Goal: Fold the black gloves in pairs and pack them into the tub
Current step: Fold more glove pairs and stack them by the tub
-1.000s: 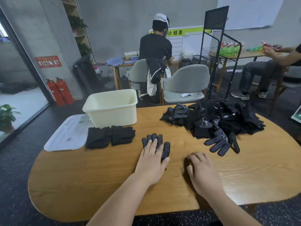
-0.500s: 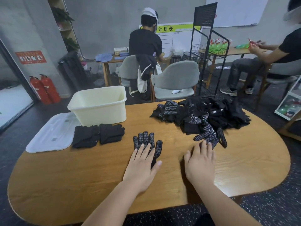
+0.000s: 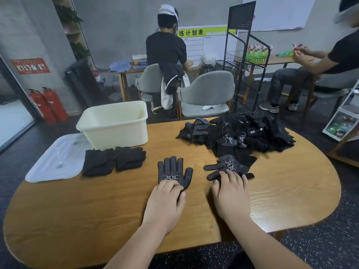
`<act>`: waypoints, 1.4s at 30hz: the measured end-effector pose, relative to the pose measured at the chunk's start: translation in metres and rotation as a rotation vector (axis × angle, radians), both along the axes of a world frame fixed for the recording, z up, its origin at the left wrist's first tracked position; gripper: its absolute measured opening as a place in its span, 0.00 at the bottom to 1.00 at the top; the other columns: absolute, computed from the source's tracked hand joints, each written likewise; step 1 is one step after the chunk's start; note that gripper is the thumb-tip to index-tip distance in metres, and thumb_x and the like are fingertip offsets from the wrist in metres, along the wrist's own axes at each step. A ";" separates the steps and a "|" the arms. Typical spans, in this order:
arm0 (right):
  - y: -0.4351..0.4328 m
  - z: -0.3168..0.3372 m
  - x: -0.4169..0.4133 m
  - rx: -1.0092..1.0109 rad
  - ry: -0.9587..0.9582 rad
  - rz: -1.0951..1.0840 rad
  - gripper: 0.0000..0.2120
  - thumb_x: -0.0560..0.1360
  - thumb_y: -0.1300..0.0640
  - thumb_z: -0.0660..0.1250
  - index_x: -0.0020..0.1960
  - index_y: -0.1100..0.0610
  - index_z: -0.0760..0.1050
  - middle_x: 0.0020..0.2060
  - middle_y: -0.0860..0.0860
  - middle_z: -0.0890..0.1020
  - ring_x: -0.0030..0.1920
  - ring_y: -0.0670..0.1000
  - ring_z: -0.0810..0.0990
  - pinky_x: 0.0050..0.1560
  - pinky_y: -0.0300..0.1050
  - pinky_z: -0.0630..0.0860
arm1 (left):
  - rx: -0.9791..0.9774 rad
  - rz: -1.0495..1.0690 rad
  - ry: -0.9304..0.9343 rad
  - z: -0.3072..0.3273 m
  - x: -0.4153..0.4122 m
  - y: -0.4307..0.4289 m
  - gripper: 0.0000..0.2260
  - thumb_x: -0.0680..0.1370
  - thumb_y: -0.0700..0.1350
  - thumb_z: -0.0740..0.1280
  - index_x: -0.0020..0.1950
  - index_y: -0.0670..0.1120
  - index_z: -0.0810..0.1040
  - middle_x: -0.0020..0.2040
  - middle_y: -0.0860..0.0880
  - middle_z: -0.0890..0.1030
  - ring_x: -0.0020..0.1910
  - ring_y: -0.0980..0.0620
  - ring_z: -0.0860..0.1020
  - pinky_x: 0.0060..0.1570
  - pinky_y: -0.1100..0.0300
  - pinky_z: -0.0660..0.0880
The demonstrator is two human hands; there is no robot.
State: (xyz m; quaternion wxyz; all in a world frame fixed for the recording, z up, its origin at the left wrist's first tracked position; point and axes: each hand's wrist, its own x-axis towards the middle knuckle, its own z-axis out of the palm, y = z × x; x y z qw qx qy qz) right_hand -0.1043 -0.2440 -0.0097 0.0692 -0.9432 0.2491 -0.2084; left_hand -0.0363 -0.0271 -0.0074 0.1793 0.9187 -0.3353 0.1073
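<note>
Left grip (image 3: 165, 202): fingers bent onto the cuff of the flat glove (image 3: 173, 172), dotted side up. Pinching or only pressing, cannot tell.

Right grip (image 3: 231, 193): released, straight fingers resting on the second glove (image 3: 229, 166).

Handling, judged: soft knit, light and limp. Dots likely drag on the desk (image 3: 77, 210), so take at the cuff and lift rather than slide.

Beyond the right grip: loose pile (image 3: 262, 136). Far left of the left grip: folded pairs (image 3: 114, 161), then the tub (image 3: 114, 127).

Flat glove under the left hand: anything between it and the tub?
Only at table level: two folded pairs lie in front of the tub's near wall, roughly on the line from the flat glove. The tub is open, with its lid lying beside it, so a lifted path over them looks clear.
</note>
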 end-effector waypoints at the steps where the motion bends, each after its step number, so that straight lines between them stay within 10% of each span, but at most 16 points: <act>1: 0.000 0.000 0.000 -0.009 -0.001 0.036 0.25 0.81 0.45 0.52 0.68 0.55 0.78 0.65 0.54 0.82 0.67 0.57 0.76 0.77 0.59 0.62 | 0.010 0.007 0.005 0.001 0.000 0.000 0.22 0.86 0.57 0.52 0.67 0.53 0.82 0.62 0.60 0.75 0.65 0.58 0.70 0.65 0.58 0.71; 11: -0.005 0.003 -0.006 0.115 -0.048 0.076 0.23 0.79 0.50 0.52 0.65 0.52 0.80 0.62 0.50 0.83 0.67 0.54 0.77 0.78 0.58 0.64 | 0.052 0.047 0.068 0.007 -0.002 0.000 0.22 0.86 0.58 0.51 0.73 0.57 0.79 0.67 0.62 0.73 0.69 0.59 0.67 0.68 0.58 0.67; 17: -0.016 0.008 -0.014 0.320 -0.199 0.149 0.19 0.77 0.65 0.68 0.64 0.49 0.81 0.61 0.45 0.83 0.64 0.52 0.78 0.69 0.56 0.74 | 0.037 0.084 0.112 0.011 -0.002 0.016 0.22 0.86 0.59 0.52 0.70 0.57 0.81 0.67 0.62 0.74 0.70 0.60 0.68 0.69 0.59 0.66; 24: -0.015 0.003 -0.008 0.176 -0.082 0.118 0.14 0.77 0.56 0.73 0.60 0.45 0.84 0.56 0.42 0.85 0.63 0.52 0.74 0.63 0.53 0.73 | -0.053 0.120 0.142 0.004 -0.015 0.046 0.19 0.87 0.56 0.56 0.74 0.58 0.78 0.72 0.63 0.71 0.74 0.62 0.65 0.75 0.59 0.62; 31: -0.011 0.033 -0.014 0.465 -0.148 0.258 0.12 0.77 0.50 0.76 0.60 0.40 0.81 0.47 0.39 0.82 0.48 0.36 0.79 0.49 0.31 0.72 | -0.064 0.105 0.143 0.007 -0.016 0.046 0.20 0.87 0.57 0.55 0.75 0.57 0.77 0.71 0.62 0.71 0.73 0.61 0.65 0.76 0.57 0.62; 42: 0.001 0.158 0.011 0.582 -0.145 0.474 0.04 0.74 0.47 0.79 0.44 0.44 0.85 0.39 0.39 0.86 0.42 0.40 0.83 0.45 0.37 0.77 | -0.073 0.112 0.159 0.008 -0.018 0.048 0.21 0.87 0.59 0.54 0.76 0.58 0.75 0.73 0.63 0.70 0.74 0.63 0.62 0.77 0.60 0.59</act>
